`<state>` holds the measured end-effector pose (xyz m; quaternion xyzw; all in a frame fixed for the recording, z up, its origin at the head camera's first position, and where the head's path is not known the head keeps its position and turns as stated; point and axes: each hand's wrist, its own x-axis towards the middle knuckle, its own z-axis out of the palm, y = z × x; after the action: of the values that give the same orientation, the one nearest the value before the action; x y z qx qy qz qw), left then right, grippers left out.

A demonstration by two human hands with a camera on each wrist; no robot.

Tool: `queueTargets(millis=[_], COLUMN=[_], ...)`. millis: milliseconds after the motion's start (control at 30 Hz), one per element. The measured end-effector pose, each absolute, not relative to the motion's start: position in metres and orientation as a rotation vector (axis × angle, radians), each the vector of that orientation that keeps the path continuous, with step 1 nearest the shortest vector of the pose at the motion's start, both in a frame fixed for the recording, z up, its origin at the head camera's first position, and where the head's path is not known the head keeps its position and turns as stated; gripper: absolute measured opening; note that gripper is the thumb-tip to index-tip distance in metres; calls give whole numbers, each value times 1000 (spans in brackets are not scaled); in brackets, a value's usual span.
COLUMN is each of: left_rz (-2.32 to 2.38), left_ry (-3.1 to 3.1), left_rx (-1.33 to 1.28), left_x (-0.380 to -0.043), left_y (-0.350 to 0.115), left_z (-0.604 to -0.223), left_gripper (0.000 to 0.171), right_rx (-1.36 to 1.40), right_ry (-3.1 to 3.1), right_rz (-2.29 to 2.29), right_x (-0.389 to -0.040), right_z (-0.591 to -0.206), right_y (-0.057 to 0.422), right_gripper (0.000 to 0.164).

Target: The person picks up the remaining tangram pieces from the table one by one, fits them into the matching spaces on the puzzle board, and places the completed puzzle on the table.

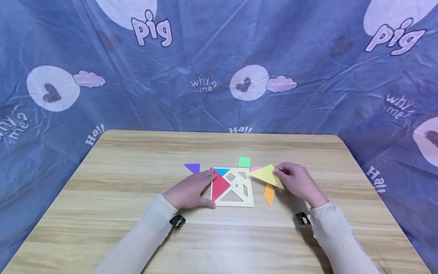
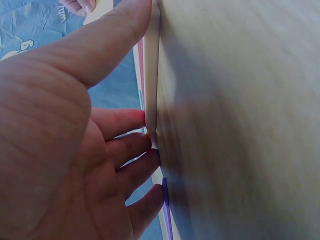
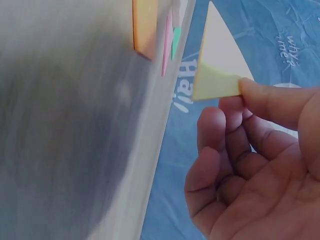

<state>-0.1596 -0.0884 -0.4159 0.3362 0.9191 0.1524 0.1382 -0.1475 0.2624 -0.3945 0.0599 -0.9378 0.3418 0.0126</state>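
Note:
A pale tangram board (image 1: pixel 236 204) lies on the table with a red triangle (image 1: pixel 220 185) and a blue triangle (image 1: pixel 221 171) in its recesses; several other recesses show bare. My left hand (image 1: pixel 191 190) rests along the board's left side, its fingertips at the far part and thumb near the front corner. In the left wrist view the extended fingers (image 2: pixel 125 121) touch the board's edge. To the right, my right hand (image 1: pixel 297 180) pinches a yellow triangle (image 1: pixel 268 176) by one corner between thumb and fingers. That triangle is raised above the table, tilted, beside the board's right edge.
A purple triangle (image 1: pixel 193 167) lies beyond the left hand. Behind the board is a green square (image 1: pixel 244 161), with a partly covered pink piece (image 1: pixel 254 168) beside it. An orange parallelogram (image 1: pixel 269 194) lies right of the board. Patterned blue cloth (image 1: pixel 212 110) hangs behind the wooden table (image 1: pixel 137 160).

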Motion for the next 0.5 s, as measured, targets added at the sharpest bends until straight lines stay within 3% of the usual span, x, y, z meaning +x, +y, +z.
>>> queueTargets(millis=[500], left_rz=[437], left_ry=[2657], left_rx=[977], left_x=[-166], left_y=[-92], left_z=[-418], left_gripper=[100], right_rx=[212], right_ry=[-2987], right_rz=[1243], right_x=[-149], right_z=[-397], right_y=[247], right_gripper=[13])
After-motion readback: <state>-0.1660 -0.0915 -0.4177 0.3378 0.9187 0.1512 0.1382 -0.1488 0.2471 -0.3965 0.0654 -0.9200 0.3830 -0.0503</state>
